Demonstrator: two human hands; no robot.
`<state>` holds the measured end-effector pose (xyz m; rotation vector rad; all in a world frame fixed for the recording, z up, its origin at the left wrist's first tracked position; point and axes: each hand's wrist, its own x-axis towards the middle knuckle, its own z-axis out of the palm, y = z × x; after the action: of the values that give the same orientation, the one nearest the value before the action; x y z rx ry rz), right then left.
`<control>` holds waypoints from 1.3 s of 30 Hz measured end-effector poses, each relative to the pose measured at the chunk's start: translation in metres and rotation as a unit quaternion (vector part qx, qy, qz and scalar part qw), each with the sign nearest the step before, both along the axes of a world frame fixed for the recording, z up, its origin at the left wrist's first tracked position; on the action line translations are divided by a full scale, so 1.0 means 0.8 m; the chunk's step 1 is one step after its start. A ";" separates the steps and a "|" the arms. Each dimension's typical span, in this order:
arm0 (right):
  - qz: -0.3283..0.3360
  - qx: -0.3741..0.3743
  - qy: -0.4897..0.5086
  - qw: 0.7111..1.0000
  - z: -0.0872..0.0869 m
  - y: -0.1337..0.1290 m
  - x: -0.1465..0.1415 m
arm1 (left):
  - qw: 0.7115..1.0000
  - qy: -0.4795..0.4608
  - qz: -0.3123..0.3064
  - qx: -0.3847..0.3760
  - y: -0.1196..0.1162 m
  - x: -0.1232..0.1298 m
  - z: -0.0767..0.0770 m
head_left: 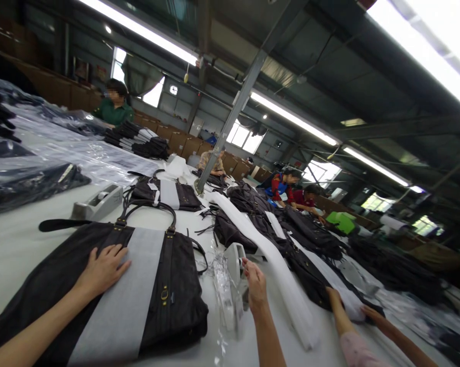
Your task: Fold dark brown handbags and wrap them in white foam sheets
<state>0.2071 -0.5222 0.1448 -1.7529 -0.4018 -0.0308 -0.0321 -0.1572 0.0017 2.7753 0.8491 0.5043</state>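
Observation:
A large black handbag [184, 285] lies flat in front of me, its two handles pointing away. Across its middle runs a white wrapping strip [119, 295]. My left hand [103, 270] rests flat on the bag with fingers spread, its fingertips at the strip's left edge. To the right of the bag stands a pale tape dispenser [233, 257]. At the dispenser's right side, my right hand [256, 285] has its fingers curled and pinched together; whatever is between them is too small to make out. Crumpled clear plastic [223, 290] lies beside the dispenser.
Another person's hands [336, 300] press on a wrapped black bag at right. A long white foam strip [279, 265] crosses the table. A second dispenser [98, 201] and another bag [187, 196] lie beyond mine. A metal post [230, 122] rises from the table; several co-workers sit farther back.

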 end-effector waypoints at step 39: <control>0.322 -0.249 -0.254 0.877 0.069 0.356 -0.123 | 0.954 -0.178 -0.070 -0.230 0.078 0.025 0.177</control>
<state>0.1091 -0.2373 0.2003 -2.0137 -1.4766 0.1002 -0.0123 -0.0952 0.1430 2.2094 0.5899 0.6577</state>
